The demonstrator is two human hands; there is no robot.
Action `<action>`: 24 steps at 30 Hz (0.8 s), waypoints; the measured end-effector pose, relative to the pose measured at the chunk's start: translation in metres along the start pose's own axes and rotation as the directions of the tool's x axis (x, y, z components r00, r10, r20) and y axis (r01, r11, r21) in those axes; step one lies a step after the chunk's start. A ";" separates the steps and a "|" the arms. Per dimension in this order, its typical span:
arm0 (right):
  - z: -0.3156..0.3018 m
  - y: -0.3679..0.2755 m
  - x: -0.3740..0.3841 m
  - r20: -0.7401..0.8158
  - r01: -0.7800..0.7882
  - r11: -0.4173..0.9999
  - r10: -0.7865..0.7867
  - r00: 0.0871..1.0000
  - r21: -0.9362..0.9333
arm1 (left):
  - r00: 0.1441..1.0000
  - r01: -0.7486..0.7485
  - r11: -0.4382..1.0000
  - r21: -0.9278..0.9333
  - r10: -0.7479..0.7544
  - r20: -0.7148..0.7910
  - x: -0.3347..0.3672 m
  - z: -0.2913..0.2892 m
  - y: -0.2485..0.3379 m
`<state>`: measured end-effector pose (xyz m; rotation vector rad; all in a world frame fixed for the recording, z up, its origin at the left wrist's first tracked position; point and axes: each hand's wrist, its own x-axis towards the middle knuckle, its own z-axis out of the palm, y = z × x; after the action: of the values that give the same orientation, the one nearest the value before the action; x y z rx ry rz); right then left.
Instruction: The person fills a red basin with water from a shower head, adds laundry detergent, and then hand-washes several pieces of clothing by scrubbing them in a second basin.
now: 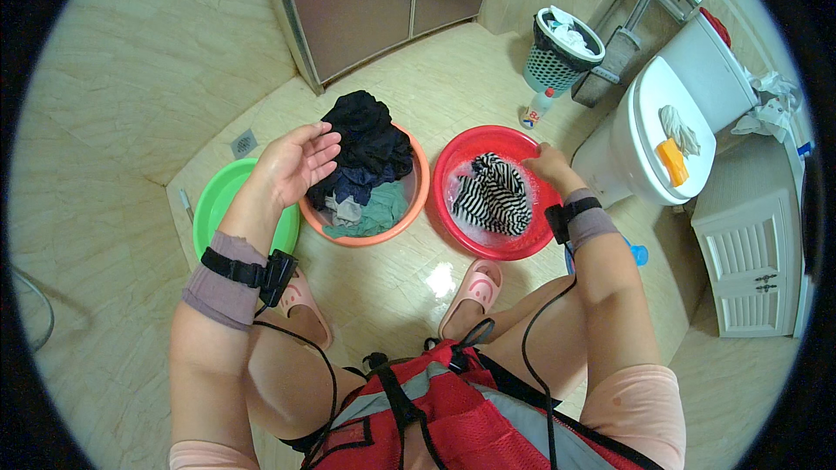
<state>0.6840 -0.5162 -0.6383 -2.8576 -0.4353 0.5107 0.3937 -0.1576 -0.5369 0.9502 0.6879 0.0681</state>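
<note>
My left hand (pixel 300 161) is raised with its palm turned up and its fingers stretched out; nothing lies in it. It hovers between a green basin (pixel 207 200) and an orange basin (pixel 423 176) heaped with dark clothes (pixel 370 135), a teal cloth (pixel 383 209) and a pale grey one (pixel 346 209). On the right, my right hand (pixel 550 165) grips the rim of a red basin (pixel 461 144), its fingers partly hidden. Inside that basin a black-and-white striped garment (pixel 495 196) sits wet in sudsy water.
A bottle with a red cap (pixel 536 110) stands on the tiles by a green lidless bin (pixel 562 57). The toilet (pixel 640 135) at right carries a pale cloth (pixel 679 130) and an orange packet (pixel 672 163). A white louvred cabinet (pixel 751 244) stands beyond; a floor drain (pixel 245 144) is at left.
</note>
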 end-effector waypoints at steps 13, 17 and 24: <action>-0.023 -0.075 -0.028 0.101 0.307 0.944 -0.319 0.942 0.122 | 0.995 -0.001 0.999 0.044 0.006 -0.101 0.015 0.001 -0.005; -0.036 -0.126 -0.051 -0.071 0.505 0.847 -0.501 0.863 0.166 | 0.990 0.059 0.998 0.012 -0.057 -0.128 0.037 -0.005 -0.013; -0.068 -0.188 -0.108 -0.213 0.605 0.741 -0.566 0.796 0.292 | 0.961 0.023 0.996 -0.086 -0.046 -0.273 0.058 -0.024 -0.009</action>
<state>0.5653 -0.3853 -0.4961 -2.2169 -1.0624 0.2653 0.4234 -0.1255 -0.5834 0.8567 0.9514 0.1997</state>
